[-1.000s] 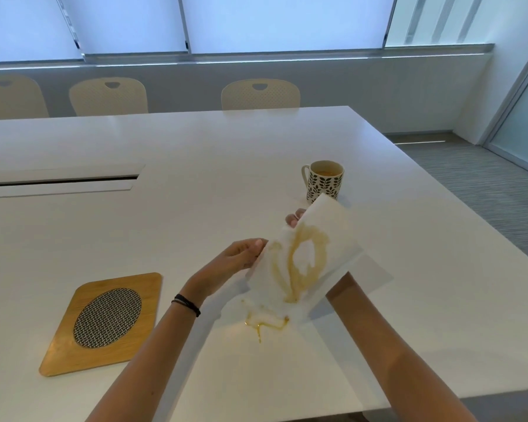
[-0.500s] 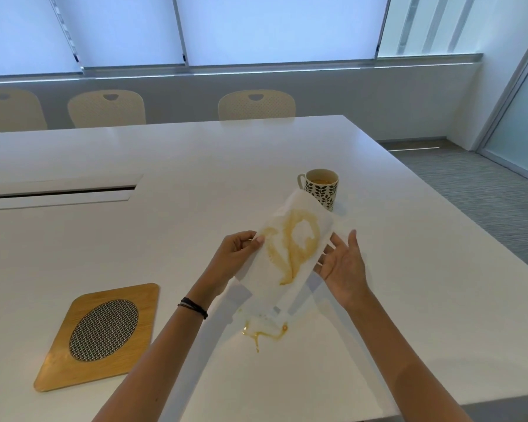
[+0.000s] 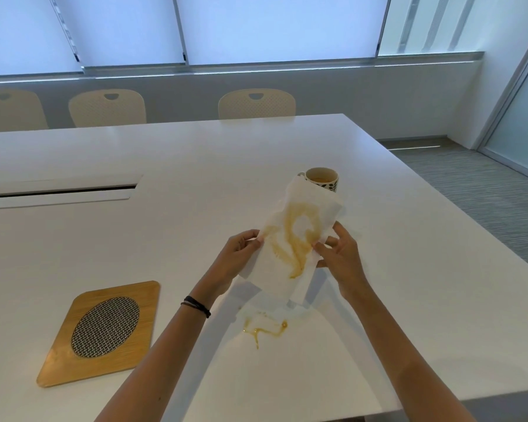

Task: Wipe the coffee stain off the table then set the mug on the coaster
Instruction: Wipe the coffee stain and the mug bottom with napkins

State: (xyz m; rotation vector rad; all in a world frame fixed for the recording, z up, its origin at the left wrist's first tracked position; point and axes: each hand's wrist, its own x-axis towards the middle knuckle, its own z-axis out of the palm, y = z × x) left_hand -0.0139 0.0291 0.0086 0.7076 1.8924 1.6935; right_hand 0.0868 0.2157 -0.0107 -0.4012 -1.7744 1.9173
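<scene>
A white paper towel (image 3: 282, 271) with a brown coffee mark hangs above the table, held from both sides. My left hand (image 3: 241, 251) pinches its left edge and my right hand (image 3: 339, 254) grips its right edge. Below it on the white table (image 3: 134, 239) lies a thin yellow-brown coffee stain (image 3: 264, 330). Behind the towel stands the patterned mug (image 3: 323, 178) with coffee inside, its lower part hidden by the towel. The wooden coaster (image 3: 102, 332) with a woven oval centre lies at the front left.
A long cable slot (image 3: 58, 191) is set into the table at the left. Three cream chairs (image 3: 256, 103) stand along the far edge under the windows. The table's right edge drops to grey carpet (image 3: 485, 193).
My right hand has come back onto the towel's right edge after being open beside it half a second ago. The towel now hangs more upright between both hands.
</scene>
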